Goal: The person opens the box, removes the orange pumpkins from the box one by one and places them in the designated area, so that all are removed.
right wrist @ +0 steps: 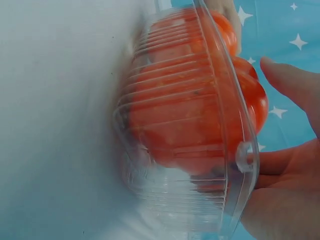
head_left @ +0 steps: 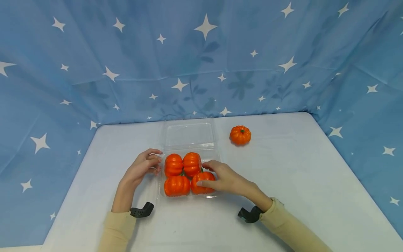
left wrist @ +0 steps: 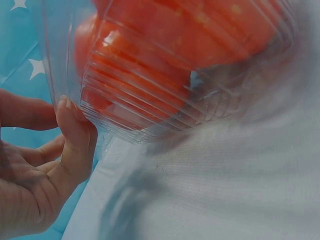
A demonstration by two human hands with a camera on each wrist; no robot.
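Several orange toy pumpkins (head_left: 177,186) sit two by two in a clear plastic clamshell box (head_left: 188,196), its lid (head_left: 189,134) folded back. My right hand (head_left: 227,177) holds the near-right pumpkin (head_left: 203,177), thumb over it and fingers on its far side. In the right wrist view the fingers reach down inside the box wall, partly hidden. At the box's left side is my left hand (head_left: 143,166). Its fingertips (left wrist: 75,117) touch the rim in the left wrist view, loosely bent.
One more orange pumpkin (head_left: 240,135), ribbed and flatter, lies on the white table (head_left: 299,168) to the right of the lid. A blue curtain (head_left: 189,63) with white stars hangs behind the table and along its sides.
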